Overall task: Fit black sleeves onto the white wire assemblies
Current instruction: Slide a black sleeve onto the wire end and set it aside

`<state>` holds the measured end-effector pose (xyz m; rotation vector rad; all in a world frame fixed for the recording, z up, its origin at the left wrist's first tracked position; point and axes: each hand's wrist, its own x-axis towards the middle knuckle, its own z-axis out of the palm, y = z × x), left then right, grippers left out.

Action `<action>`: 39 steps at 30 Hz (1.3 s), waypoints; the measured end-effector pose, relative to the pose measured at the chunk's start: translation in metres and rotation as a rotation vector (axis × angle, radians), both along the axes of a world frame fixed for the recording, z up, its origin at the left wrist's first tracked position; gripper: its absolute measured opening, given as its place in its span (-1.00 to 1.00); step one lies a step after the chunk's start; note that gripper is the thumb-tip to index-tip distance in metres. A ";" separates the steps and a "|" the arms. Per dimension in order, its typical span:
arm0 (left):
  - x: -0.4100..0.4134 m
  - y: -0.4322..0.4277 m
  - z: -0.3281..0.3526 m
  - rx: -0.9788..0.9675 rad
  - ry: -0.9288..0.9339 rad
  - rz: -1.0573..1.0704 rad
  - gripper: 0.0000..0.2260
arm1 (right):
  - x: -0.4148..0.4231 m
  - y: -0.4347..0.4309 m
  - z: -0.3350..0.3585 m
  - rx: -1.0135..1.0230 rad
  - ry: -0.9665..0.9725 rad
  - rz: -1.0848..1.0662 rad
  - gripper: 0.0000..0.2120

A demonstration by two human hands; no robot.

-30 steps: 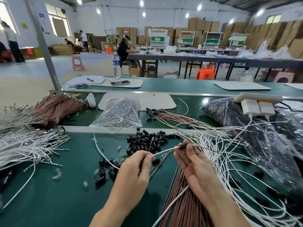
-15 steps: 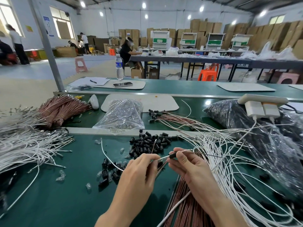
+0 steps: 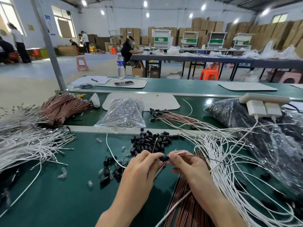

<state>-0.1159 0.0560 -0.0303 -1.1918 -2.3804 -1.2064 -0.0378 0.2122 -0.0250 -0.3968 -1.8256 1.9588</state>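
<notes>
**As Sleeve Meets Wire, Both Hands Close In at the Bench**

While a single black sleeve (image 3: 164,158) sits pinched between the fingertips of both hands, the fitting step looks to be under way but not finished. The left hand (image 3: 141,167) grips the sleeve's near end between thumb and forefinger, its other fingers curled under. The right hand (image 3: 188,164) pinches a white wire (image 3: 179,153) right at the sleeve's far end, and the wire runs on past those fingertips toward the right. Whether the wire's tip is already inside the sleeve is hidden by the fingers.

Judging from this grip, the next move calls for steady alignment. The sleeve's bore and the wire must stay in line as the two are drawn together, and the pinch must be firm enough that the slim wire does not buckle.

Just beyond the fingertips lies a pile of loose sleeves (image 3: 150,141), with stray ones (image 3: 108,171) scattered to the left of the left hand. To the right of the right hand spreads a tangle of white wires (image 3: 229,161), and copper-coloured leads (image 3: 185,210) lie under the wrists. Farther off, a clear bag of small parts (image 3: 123,112) rests on the green bench (image 3: 65,202).
</notes>
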 end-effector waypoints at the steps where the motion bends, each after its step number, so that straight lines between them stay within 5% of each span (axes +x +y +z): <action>1: -0.001 0.000 0.000 0.012 0.004 0.010 -0.65 | 0.001 0.001 0.001 -0.042 0.020 -0.017 -0.73; 7: -0.006 -0.005 0.003 0.070 0.010 0.107 -0.69 | 0.009 0.025 0.013 -0.526 0.191 -0.238 -0.79; 17: -0.039 -0.034 0.004 0.167 -0.035 0.305 -0.66 | 0.032 0.061 0.016 -0.793 0.416 -0.486 -0.81; 20: -0.047 -0.035 -0.002 0.221 -0.140 0.313 -0.78 | 0.031 0.062 0.017 -0.892 0.522 -0.448 -0.66; 23: -0.043 -0.031 -0.001 0.286 -0.223 0.285 -0.83 | 0.023 0.048 0.017 -0.794 0.421 -0.186 -0.73; 26: -0.031 -0.021 0.003 0.331 -0.276 0.184 -0.84 | 0.011 0.018 0.015 -0.467 0.171 0.123 -0.64; 31: -0.011 -0.004 -0.004 0.130 -0.268 -0.082 -0.79 | -0.004 -0.010 0.003 -0.007 0.036 0.092 -0.80; 39: -0.009 -0.005 -0.005 0.186 -0.324 -0.042 -0.93 | -0.005 0.002 0.004 -0.269 0.157 -0.124 -0.81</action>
